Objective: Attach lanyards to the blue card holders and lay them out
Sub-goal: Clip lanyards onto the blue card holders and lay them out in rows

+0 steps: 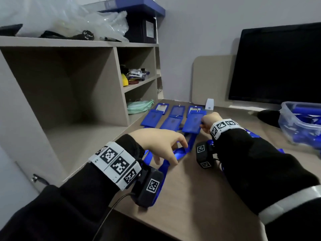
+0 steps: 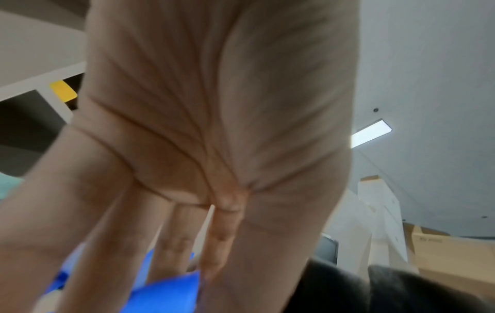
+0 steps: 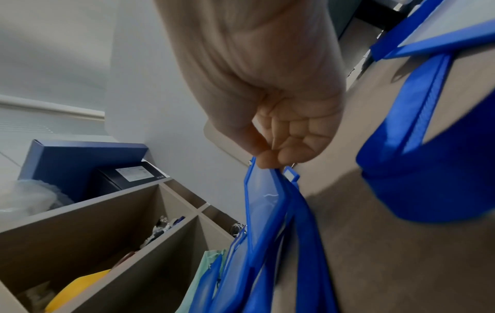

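Several blue card holders point(image 1: 172, 119) lie in rows on the desk point(image 1: 199, 197) beside the shelf unit. My right hand point(image 1: 203, 123) pinches the right edge of the nearest right-hand blue card holder point(image 1: 192, 123); the right wrist view shows thumb and forefinger of that hand point(image 3: 267, 163) gripping the holder's point(image 3: 265, 201) top corner near its slot. A blue lanyard point(image 1: 180, 152) runs from that holder toward me. My left hand point(image 1: 177, 153) hovers over its loop, fingers reaching down. In the left wrist view the fingertips point(image 2: 214, 264) touch the blurred strap point(image 2: 166, 294).
A clear plastic box point(image 1: 286, 119) with blue lanyards stands at the right under a dark monitor point(image 1: 278, 66). The shelf unit point(image 1: 118, 84) walls the left, with a green mask point(image 1: 139, 106) in its bottom cubby. A small white device point(image 1: 209, 104) stands behind the holders.
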A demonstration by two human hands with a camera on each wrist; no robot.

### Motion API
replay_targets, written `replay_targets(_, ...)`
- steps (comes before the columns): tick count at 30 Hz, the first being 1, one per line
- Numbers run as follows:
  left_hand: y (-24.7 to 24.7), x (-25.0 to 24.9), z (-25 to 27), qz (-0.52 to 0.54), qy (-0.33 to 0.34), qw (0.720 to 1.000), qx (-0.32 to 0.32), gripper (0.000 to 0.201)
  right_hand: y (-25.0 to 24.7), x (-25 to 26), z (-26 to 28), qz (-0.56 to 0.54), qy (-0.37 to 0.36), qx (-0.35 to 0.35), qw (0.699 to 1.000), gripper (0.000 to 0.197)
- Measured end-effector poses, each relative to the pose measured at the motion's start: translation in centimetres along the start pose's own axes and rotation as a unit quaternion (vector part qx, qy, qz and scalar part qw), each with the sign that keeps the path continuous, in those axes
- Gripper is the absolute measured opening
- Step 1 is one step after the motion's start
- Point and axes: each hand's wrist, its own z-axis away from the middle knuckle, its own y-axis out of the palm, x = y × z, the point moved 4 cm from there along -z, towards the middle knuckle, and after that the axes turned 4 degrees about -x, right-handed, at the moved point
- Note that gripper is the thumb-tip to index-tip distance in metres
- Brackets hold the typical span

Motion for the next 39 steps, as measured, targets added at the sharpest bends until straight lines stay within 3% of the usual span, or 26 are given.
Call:
replay_targets(5,1.0,0.5,-2.8,-0.045,-0.007,0.998,0.054,0.046,0.9,-0.9,-1.6,0.016,0.020,0.035,0.999,0.023)
replay_targets(10,0.9,0.0,-4.4,-0.073,-0.014,0.995,0.061,0.041,1.0,-1.8,-2.2,0.015,0.043,0.073,0.996,0.023)
replay_targets(13,0.6,-0.4,-5.0,-0.067,-0.017,0.996,0.059,0.039,0.9,-1.6,-2.4,0.022,0.015,0.097,0.995,0.017)
replay_targets(17,0.0,-1.3,-6.0,-0.066,-0.016,0.997,0.036,0.040,-0.6,-0.4,-1.2,0.067,0.006,0.080,0.995,0.012)
replay_targets(20,-0.9,-2.3,-7.2,-0.070,-0.014,0.997,0.003,0.034,-2.4,0.8,-0.3,0.015,-0.007,0.102,0.995,0.011)
replay_targets(25,-1.5,-5.0,-10.6,-0.041,0.007,0.998,-0.046,0.039,-8.1,1.9,1.1,-0.054,-0.019,0.075,0.996,0.016)
replay_targets(33,0.9,-10.6,-15.5,-0.042,0.043,0.998,0.009,0.041,-16.1,-1.0,2.0,-0.029,0.007,0.037,0.999,0.015)
replay_targets(39,2.4,-12.7,-19.4,-0.006,0.031,0.999,0.019,0.034,-18.1,-4.5,2.3,-0.030,0.061,0.027,0.997,0.034)
